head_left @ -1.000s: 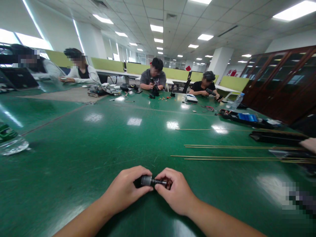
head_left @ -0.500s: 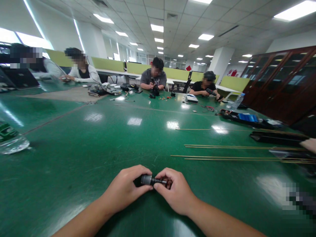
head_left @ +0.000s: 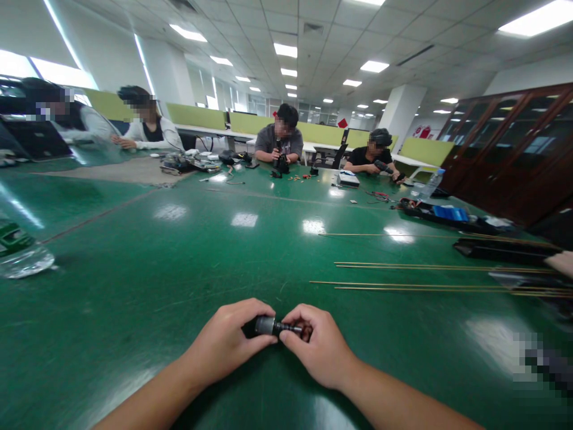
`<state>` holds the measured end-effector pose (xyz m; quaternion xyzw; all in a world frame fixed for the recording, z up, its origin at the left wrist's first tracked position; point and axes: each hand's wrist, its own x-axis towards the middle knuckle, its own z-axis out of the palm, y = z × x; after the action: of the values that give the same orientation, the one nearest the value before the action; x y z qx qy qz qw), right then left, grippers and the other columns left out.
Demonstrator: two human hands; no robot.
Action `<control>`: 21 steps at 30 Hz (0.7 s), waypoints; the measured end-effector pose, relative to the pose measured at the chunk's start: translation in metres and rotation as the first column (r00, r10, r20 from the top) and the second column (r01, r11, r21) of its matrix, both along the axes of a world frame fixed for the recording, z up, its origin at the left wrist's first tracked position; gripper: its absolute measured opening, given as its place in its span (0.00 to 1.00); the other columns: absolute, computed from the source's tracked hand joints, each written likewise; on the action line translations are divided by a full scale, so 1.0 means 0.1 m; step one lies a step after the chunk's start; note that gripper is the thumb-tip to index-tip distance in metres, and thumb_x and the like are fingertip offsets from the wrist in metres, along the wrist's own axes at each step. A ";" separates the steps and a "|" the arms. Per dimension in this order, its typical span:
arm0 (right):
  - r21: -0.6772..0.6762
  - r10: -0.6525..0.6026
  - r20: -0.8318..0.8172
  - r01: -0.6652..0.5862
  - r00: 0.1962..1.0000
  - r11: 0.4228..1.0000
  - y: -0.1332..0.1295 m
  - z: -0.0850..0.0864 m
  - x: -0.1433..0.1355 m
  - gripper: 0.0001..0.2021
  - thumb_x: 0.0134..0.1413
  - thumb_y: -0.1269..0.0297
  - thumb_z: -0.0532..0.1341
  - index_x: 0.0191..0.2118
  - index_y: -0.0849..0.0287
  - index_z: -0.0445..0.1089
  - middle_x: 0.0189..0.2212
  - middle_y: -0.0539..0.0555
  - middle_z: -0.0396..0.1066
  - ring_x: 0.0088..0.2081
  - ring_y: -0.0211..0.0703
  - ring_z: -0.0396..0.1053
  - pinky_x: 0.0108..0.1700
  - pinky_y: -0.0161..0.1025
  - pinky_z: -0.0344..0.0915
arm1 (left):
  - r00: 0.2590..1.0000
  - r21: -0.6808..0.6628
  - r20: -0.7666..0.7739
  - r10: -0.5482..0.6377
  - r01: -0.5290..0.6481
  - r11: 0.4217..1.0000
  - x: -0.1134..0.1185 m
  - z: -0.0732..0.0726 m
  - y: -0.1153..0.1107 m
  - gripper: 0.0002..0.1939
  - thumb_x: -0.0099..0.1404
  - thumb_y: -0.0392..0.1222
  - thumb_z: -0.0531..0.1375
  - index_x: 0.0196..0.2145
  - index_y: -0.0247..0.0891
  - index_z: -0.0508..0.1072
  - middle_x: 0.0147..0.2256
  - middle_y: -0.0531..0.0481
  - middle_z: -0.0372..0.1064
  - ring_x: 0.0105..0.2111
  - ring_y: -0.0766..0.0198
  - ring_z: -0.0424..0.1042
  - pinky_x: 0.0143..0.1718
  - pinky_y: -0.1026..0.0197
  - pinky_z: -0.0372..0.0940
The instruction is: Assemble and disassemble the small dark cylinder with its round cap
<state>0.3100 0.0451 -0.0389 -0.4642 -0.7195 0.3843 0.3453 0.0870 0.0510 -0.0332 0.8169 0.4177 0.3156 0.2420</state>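
Between my two hands, low in the middle of the view, lies a dark cylindrical metal part with a narrower stepped shaft (head_left: pixel 265 325). The wide grey end is gripped by my left hand (head_left: pixel 235 334), thumb below and fingers above. My right hand (head_left: pixel 317 340) pinches the thin shaft, its fingers curled around the tip. The part points sideways, close above or on the green table (head_left: pixel 179 286); contact with the tabletop cannot be made out. Both ends are partly hidden by my fingers.
Long thin brass-coloured rods (head_left: pixel 403 288) lie to the right, near a black trough (head_left: pixel 496 249) and another person's hand (head_left: pixel 561 263). A plastic bottle (head_left: pixel 24 254) lies at the left edge. Several people work across the table, among tools and a white box (head_left: pixel 348 178).
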 end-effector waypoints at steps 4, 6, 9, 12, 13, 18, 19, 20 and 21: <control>-0.006 -0.002 -0.003 0.002 1.000 1.000 -0.01 0.02 0.00 0.03 0.54 0.68 0.65 0.36 0.58 0.73 0.27 0.48 0.69 0.27 0.36 0.63 0.29 0.32 0.57 | 1.000 -0.003 -0.004 0.004 -0.004 1.000 0.00 0.00 0.00 0.12 0.61 0.40 0.67 0.44 0.44 0.74 0.39 0.52 0.74 0.39 0.63 0.73 0.41 0.63 0.65; -0.008 -0.003 -0.006 0.003 1.000 1.000 -0.01 0.02 0.00 0.02 0.54 0.68 0.65 0.35 0.58 0.73 0.27 0.48 0.68 0.27 0.36 0.63 0.29 0.32 0.57 | 1.000 0.002 -0.003 0.004 -0.004 1.000 0.00 0.00 0.00 0.12 0.61 0.40 0.67 0.44 0.44 0.73 0.39 0.53 0.74 0.39 0.63 0.73 0.42 0.63 0.65; -0.010 -0.002 -0.008 0.002 1.000 1.000 -0.01 0.02 0.00 0.02 0.54 0.68 0.64 0.35 0.58 0.73 0.27 0.48 0.68 0.27 0.36 0.63 0.28 0.32 0.57 | 1.000 0.005 -0.004 0.001 -0.001 1.000 0.00 0.00 0.00 0.13 0.62 0.40 0.67 0.44 0.45 0.73 0.40 0.53 0.74 0.40 0.63 0.73 0.42 0.63 0.65; -0.013 -0.002 -0.009 0.002 1.000 1.000 -0.01 0.01 0.00 0.03 0.54 0.68 0.64 0.36 0.58 0.73 0.26 0.47 0.68 0.26 0.36 0.62 0.28 0.32 0.57 | 1.000 -0.001 -0.011 -0.001 0.001 1.000 -0.01 0.00 0.00 0.12 0.62 0.40 0.67 0.44 0.45 0.73 0.40 0.53 0.74 0.40 0.63 0.73 0.42 0.63 0.65; -0.015 -0.003 -0.010 0.003 1.000 1.000 -0.01 0.01 -0.01 0.03 0.54 0.68 0.64 0.36 0.58 0.73 0.26 0.47 0.68 0.26 0.36 0.62 0.28 0.32 0.57 | 1.000 -0.001 -0.011 -0.001 0.001 1.000 -0.01 0.00 0.00 0.12 0.62 0.40 0.67 0.44 0.45 0.73 0.40 0.53 0.74 0.39 0.64 0.72 0.42 0.63 0.65; -0.027 0.001 -0.021 -0.001 1.000 1.000 -0.01 0.00 -0.01 0.03 0.54 0.68 0.64 0.36 0.58 0.72 0.25 0.47 0.67 0.26 0.35 0.62 0.27 0.31 0.56 | 1.000 0.002 -0.014 -0.003 0.003 1.000 -0.01 -0.01 0.01 0.12 0.62 0.41 0.66 0.44 0.45 0.73 0.40 0.53 0.73 0.39 0.63 0.72 0.41 0.63 0.64; -0.029 0.002 -0.026 -0.003 1.000 1.000 -0.01 0.00 -0.01 0.03 0.54 0.68 0.64 0.36 0.58 0.72 0.25 0.47 0.66 0.25 0.35 0.62 0.27 0.31 0.56 | 1.000 0.002 -0.014 -0.003 0.003 1.000 -0.01 -0.01 0.00 0.12 0.62 0.41 0.66 0.44 0.45 0.73 0.40 0.52 0.73 0.39 0.63 0.72 0.41 0.63 0.64; -0.032 0.003 -0.032 -0.004 0.999 0.999 -0.01 0.00 -0.01 0.03 0.54 0.68 0.64 0.36 0.58 0.72 0.25 0.46 0.66 0.25 0.35 0.61 0.27 0.31 0.56 | 1.000 0.004 -0.014 -0.002 0.003 1.000 -0.01 -0.01 0.00 0.12 0.62 0.41 0.66 0.44 0.44 0.73 0.40 0.52 0.73 0.39 0.63 0.72 0.41 0.63 0.65; -0.036 0.006 -0.036 -0.007 0.999 0.999 -0.01 0.00 -0.01 0.03 0.54 0.68 0.64 0.36 0.58 0.72 0.24 0.46 0.66 0.25 0.35 0.61 0.27 0.31 0.56 | 1.000 0.006 -0.013 0.000 0.000 1.000 -0.01 -0.01 0.00 0.12 0.62 0.41 0.66 0.44 0.44 0.73 0.40 0.52 0.74 0.39 0.63 0.72 0.41 0.63 0.65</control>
<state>0.3093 0.0437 -0.0386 -0.4611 -0.7075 0.4067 0.3485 0.0857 0.0510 -0.0343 0.8197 0.4182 0.3118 0.2368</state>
